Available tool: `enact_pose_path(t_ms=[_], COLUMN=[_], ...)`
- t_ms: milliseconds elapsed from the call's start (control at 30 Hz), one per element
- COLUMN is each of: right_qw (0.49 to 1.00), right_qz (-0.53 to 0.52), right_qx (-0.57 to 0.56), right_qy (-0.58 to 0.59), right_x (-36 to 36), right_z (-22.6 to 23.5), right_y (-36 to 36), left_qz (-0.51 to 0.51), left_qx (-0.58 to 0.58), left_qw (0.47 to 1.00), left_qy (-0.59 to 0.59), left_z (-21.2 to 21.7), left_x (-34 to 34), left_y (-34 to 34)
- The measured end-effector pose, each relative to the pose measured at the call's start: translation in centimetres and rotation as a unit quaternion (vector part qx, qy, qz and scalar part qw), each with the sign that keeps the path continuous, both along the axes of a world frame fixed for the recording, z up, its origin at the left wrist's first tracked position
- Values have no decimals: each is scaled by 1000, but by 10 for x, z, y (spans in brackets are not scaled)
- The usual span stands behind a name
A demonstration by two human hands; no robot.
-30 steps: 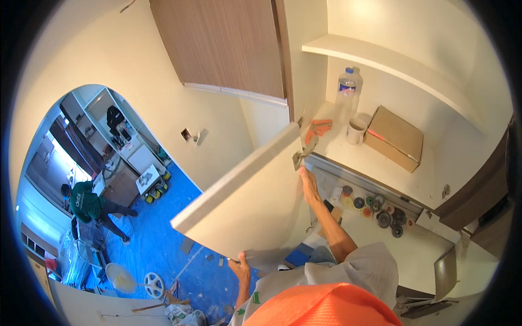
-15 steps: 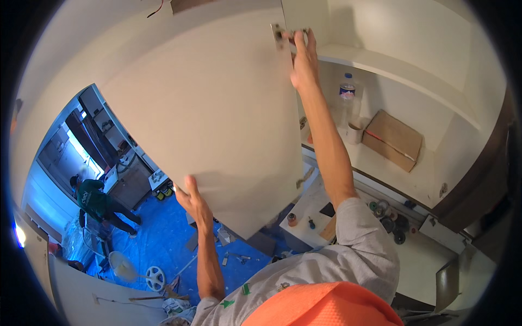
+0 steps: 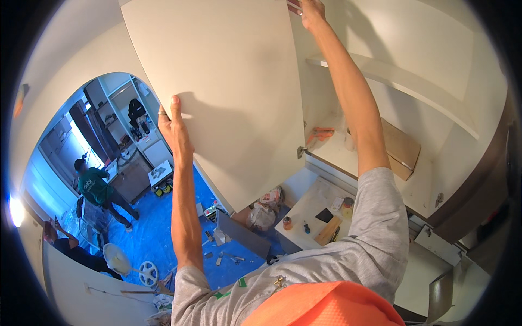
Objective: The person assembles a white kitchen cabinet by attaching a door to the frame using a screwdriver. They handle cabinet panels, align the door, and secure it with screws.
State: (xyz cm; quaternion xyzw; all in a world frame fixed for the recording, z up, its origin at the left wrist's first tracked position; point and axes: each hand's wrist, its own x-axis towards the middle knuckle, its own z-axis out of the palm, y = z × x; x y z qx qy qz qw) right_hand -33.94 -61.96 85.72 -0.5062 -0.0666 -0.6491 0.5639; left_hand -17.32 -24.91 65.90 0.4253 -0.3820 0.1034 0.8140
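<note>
Door panel: a large, flat, off-white rectangular panel (image 3: 228,108), held up and tilted before the open cabinet's left side, its top beyond the view.
Left hand: the person's left hand (image 3: 175,127) is clamped on the panel's left edge, thumb flat on the pale face, fingers wrapped behind.
Right hand: raised high, the right hand (image 3: 312,12) is at the panel's right edge; cut off by the view, so I cannot tell how firmly its fingers close.
Hinge: a small silver metal hinge (image 3: 300,152) sits at the panel's lower right edge.
Cabinet: a curved cream shelf (image 3: 402,81) above a brown cardboard box (image 3: 399,149), partly behind the right arm.
Below: a pale worktable (image 3: 304,201) bearing a black square (image 3: 324,215).
Background: a co-worker in a dark green top (image 3: 95,185) stands on blue floor sheeting (image 3: 147,255).
</note>
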Motion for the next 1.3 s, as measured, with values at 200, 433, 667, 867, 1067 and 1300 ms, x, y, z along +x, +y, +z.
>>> enact_pose_path(t_ms=[200, 433, 667, 867, 1067, 1300], right_qw=[999, 996, 992, 983, 985, 981], right_qz=[0, -51, -98, -148, -128, -92], right_qx=[-35, -34, -30, -42, -44, -55], right_qy=[22, 59, 73, 97, 109, 162], right_x=[1, 7, -3, -1, -1, -7], right_z=[26, 23, 21, 27, 28, 29], right_y=[-42, -54, -45, -48, -58, -66], left_qz=[1, 28, 16, 45, 46, 61], left_qx=[4, 9, 12, 28, 24, 30], left_qw=[1000, 1000, 1000, 999, 998, 997], left_qy=[1, -1, -9, -7, -19, -20], left_z=[18, 28, 28, 33, 36, 31], left_x=[14, 19, 27, 32, 16, 16], left_y=[-30, -49, -54, -58, -54, -48])
